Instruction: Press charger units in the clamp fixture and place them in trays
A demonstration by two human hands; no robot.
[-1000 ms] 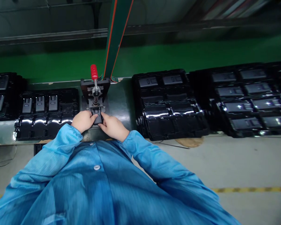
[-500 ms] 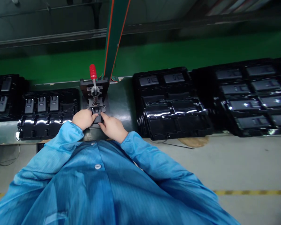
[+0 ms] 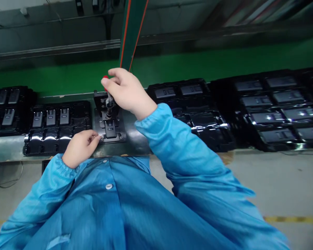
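Observation:
My right hand (image 3: 129,91) is closed around the red handle (image 3: 105,78) of an upright toggle clamp (image 3: 109,102), thumb on the near side. Below the clamp's plunger, a small dark grey plastic device (image 3: 110,130) with a light logo lies in the metal fixture (image 3: 120,136). My left hand (image 3: 80,146) sits just left of the fixture, its fingers curled and fingertips by the base's left edge; nothing shows in them. Part of the handle is hidden behind my right hand.
Left of the fixture, a black tray (image 3: 79,107) bears several similar devices, with another loaded tray (image 3: 23,128) beyond. On the right stand a partly filled black tray (image 3: 177,83) and fuller trays (image 3: 237,114). A green post (image 3: 129,34) rises behind the fixture.
Both hands have let go of the device in the fixture. My right hand has moved up and away from me to the red handle; my left has drawn back left.

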